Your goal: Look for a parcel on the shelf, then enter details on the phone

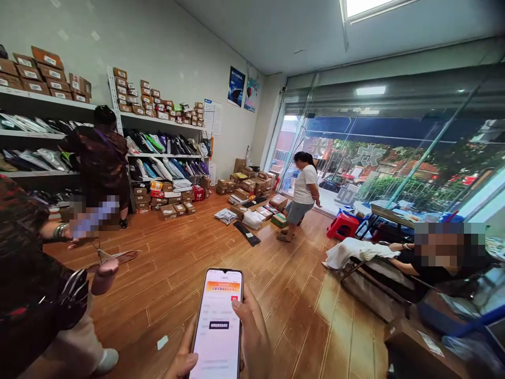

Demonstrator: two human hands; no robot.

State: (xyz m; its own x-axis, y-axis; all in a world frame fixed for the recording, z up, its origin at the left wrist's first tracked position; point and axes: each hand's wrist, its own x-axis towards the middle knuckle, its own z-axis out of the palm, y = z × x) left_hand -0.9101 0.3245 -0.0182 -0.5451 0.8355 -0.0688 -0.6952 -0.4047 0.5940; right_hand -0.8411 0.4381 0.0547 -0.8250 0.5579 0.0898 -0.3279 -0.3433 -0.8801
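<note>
I cradle the phone (218, 321) low over the wood floor (300, 310); right hand (254, 337) wraps its edge, left hand (182, 359) thumb steadies. Best keep screen level, grip firm.

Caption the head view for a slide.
A hand holds a smartphone up in a parcel shop, shelves of boxes behind.

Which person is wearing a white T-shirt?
The person in the white T-shirt standing mid-floor by the parcels, near the glass front. The one at the shelves wears dark clothes; the seated one wears black.
</note>
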